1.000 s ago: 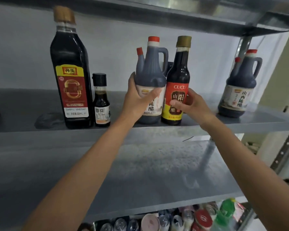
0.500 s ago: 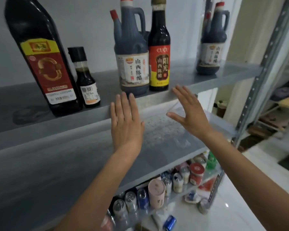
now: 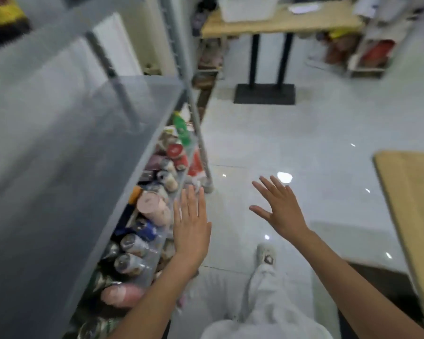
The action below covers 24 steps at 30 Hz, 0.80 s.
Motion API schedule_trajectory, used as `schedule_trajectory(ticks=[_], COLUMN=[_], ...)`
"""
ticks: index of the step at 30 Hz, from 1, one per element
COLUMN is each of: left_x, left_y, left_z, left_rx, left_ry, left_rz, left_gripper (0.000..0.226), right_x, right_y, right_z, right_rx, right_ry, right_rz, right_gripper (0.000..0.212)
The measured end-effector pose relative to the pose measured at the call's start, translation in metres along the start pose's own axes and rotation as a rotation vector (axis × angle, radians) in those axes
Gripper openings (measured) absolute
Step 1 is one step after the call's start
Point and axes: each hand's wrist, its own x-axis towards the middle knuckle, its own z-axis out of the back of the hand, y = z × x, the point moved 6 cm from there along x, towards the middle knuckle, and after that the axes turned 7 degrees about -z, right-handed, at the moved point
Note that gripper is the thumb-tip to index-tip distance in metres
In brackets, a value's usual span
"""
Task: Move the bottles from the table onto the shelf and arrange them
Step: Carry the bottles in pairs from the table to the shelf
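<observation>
Left hand [image 3: 191, 223] flat, empty, fingers spread; right hand [image 3: 279, 206] likewise, both over floor [image 3: 304, 148]: likely freed for next pickup. Table [image 3: 411, 192] edge at right, near; no bottles visible on it. Shelf [image 3: 83, 133] left; bottle [image 3: 3, 18] on top tier, blurred.

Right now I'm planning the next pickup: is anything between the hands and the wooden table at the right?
Nothing visible. The left hand and right hand hang open over bare floor; the wooden table shows no bottle in view.

Empty, spread hands [image 3: 235, 222] beside grey shelf [image 3: 83, 148]
</observation>
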Motion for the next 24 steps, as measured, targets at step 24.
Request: schedule_trajectory(ticks=[24], left_x=[-0.224], left_y=[-0.531], left_z=[0.017], left_rx=[-0.241], left_ry=[0.220], left_rz=[-1.273], left_gripper=[0.094], right_x=[-0.619], right_y=[-0.255], right_z=[0.057], right_rx=[0.493], right_ry=[-0.636], right_rz=[-1.629], right_gripper=[0.062])
